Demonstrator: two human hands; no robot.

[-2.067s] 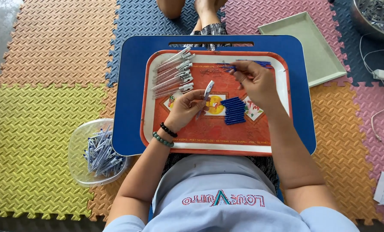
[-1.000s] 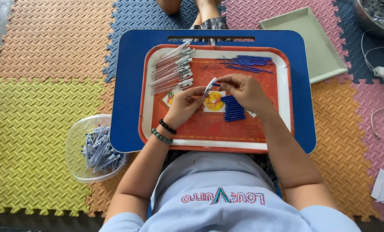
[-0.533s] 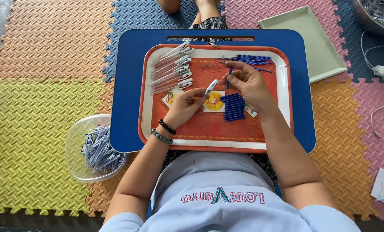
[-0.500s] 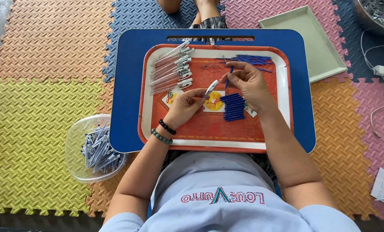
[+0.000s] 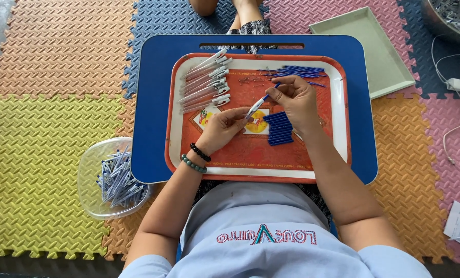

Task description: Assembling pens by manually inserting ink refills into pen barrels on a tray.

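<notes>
Change since half a second ago: right hand (image 5: 297,100) raised slightly toward the far side of the tray, blue refill now drawn out at a slant from the pen barrel; left hand in the same spot.

Left hand (image 5: 224,128): fingers closed around the lower end of a clear pen barrel (image 5: 254,108), held tilted above the middle of the tray. Two bead bracelets (image 5: 196,158) on the wrist.

Right hand: thumb and forefinger pinched on a thin blue refill (image 5: 270,92) whose lower end meets the barrel's upper tip; whether it sits inside the barrel is hard to tell.

Red tray (image 5: 333,154): on a blue lap table (image 5: 153,103).
- Row of clear pen barrels (image 5: 207,82), far left corner.
- Loose blue refills (image 5: 297,71), far edge, just beyond the right hand.
- Stack of short dark blue pieces (image 5: 280,128), just beside the right wrist.

Clear plastic bowl (image 5: 88,164) of finished pens (image 5: 118,179): on the foam mat floor (image 5: 45,103), left of the table.

Pale green tray (image 5: 374,51): floor, far right.
</notes>
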